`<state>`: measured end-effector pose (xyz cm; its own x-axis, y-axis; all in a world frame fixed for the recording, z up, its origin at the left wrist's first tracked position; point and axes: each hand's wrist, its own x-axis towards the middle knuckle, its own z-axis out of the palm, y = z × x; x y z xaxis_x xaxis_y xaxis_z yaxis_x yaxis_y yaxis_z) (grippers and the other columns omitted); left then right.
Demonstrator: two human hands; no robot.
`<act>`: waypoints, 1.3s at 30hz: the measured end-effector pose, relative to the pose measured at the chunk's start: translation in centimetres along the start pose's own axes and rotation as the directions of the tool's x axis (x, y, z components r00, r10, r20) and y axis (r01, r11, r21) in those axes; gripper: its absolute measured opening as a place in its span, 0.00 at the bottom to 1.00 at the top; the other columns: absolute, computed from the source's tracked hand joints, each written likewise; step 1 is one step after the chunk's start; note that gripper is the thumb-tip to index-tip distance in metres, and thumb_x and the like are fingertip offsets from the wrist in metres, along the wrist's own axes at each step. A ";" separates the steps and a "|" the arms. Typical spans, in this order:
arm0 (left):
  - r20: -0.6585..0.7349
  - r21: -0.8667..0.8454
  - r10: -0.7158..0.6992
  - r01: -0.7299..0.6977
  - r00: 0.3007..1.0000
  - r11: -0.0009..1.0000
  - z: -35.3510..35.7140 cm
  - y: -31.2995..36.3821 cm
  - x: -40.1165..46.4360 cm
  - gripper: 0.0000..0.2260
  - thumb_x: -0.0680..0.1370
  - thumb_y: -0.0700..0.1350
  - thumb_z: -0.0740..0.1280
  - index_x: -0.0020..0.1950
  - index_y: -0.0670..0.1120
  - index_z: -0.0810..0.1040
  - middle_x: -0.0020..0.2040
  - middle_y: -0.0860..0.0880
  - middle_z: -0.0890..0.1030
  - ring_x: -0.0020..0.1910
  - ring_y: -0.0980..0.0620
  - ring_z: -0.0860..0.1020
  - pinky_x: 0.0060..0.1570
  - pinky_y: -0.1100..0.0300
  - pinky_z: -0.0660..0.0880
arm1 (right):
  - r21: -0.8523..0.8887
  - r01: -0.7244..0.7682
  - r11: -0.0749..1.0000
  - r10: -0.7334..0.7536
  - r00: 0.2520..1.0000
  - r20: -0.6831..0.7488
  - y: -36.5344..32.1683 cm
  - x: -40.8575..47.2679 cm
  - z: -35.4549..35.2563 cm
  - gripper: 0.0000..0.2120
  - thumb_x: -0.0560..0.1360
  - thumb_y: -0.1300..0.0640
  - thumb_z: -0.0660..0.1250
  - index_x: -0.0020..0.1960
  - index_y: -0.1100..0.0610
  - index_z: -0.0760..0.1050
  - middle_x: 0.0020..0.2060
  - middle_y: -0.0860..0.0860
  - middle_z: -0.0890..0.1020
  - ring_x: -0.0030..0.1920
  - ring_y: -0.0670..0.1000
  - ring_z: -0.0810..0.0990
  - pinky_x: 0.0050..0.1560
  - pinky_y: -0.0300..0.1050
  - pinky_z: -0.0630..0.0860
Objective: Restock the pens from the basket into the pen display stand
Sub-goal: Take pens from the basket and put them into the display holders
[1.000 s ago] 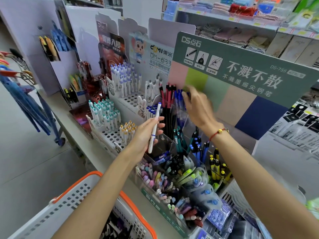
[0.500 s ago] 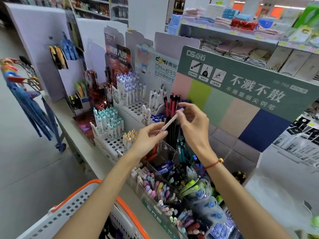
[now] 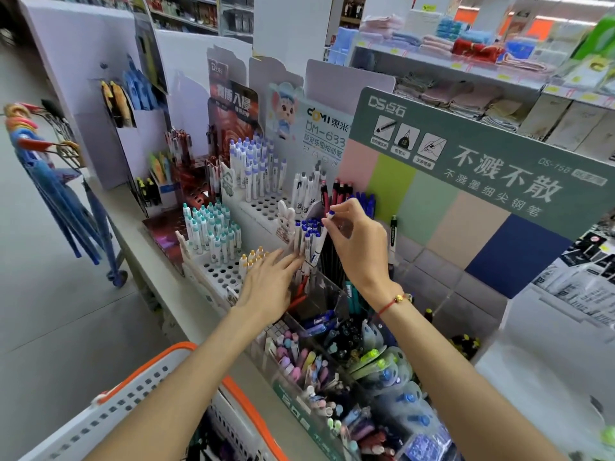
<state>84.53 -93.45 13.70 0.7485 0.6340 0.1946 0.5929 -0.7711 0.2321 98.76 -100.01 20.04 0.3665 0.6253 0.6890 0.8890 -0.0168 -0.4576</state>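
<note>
My right hand (image 3: 357,242) pinches a white pen with a blue cap (image 3: 322,239) near its top, holding it upright among a small group of blue-capped white pens (image 3: 307,232) in the white perforated display stand (image 3: 263,206). My left hand (image 3: 268,287) lies flat with straight fingers, its fingertips touching the pens at the stand's front right corner. The white basket with an orange rim (image 3: 133,394) sits at the bottom left, under my left forearm; dark pens show inside it.
A clear compartment tray (image 3: 329,367) of mixed pens and highlighters lies below my hands. A green signboard (image 3: 482,161) stands behind on the right. Teal-capped pens (image 3: 213,232) fill the lower tier. Umbrellas (image 3: 50,181) hang at the left, over the grey floor.
The pen passed from my left hand to my right hand. My right hand has brought it upright down into the stand's blue-capped group, and my left hand has flattened against those pens.
</note>
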 end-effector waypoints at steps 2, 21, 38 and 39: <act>0.010 0.047 0.029 -0.029 1.000 0.998 -0.2 0.1 -0.1 0.32 0.75 0.37 0.62 0.79 0.48 0.57 0.79 0.50 0.58 0.79 0.47 0.53 0.75 0.53 0.50 | -0.062 0.023 0.998 -0.021 0.999 0.041 0.0 0.3 0.1 0.10 0.75 0.56 0.72 0.53 0.58 0.76 0.43 0.50 0.85 0.39 0.49 0.82 0.39 0.48 0.80; 0.001 -0.070 -0.059 0.059 0.998 0.996 -2.0 -1.2 -1.8 0.26 0.77 0.40 0.61 0.76 0.50 0.63 0.77 0.52 0.63 0.76 0.50 0.57 0.74 0.52 0.54 | -0.244 0.115 0.963 -0.044 0.960 0.276 -0.5 -2.4 -0.8 0.14 0.76 0.58 0.67 0.61 0.53 0.78 0.46 0.51 0.78 0.49 0.53 0.74 0.44 0.47 0.73; 0.212 -0.303 -0.685 0.713 0.697 0.632 5.0 -12.2 -27.6 0.17 0.81 0.46 0.62 0.71 0.53 0.70 0.65 0.50 0.77 0.61 0.48 0.76 0.56 0.52 0.74 | 0.050 -0.178 0.983 0.043 0.482 0.875 -9.7 -24.3 13.7 0.08 0.77 0.57 0.65 0.53 0.54 0.82 0.43 0.50 0.85 0.43 0.52 0.81 0.43 0.48 0.76; 0.244 -0.308 -0.715 0.751 0.655 0.584 6.1 -12.5 -29.2 0.17 0.82 0.46 0.62 0.71 0.52 0.70 0.65 0.51 0.77 0.61 0.48 0.77 0.55 0.54 0.74 | 0.056 -0.173 0.983 0.021 0.416 0.909 -9.7 -25.8 14.6 0.09 0.78 0.57 0.64 0.54 0.55 0.81 0.44 0.51 0.84 0.42 0.52 0.81 0.42 0.49 0.77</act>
<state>57.10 -102.71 -0.65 0.1391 0.9526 -0.2706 0.8168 0.0441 0.5752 76.70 -104.62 -1.48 -0.0786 0.9690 -0.2343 0.7955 -0.0807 -0.6006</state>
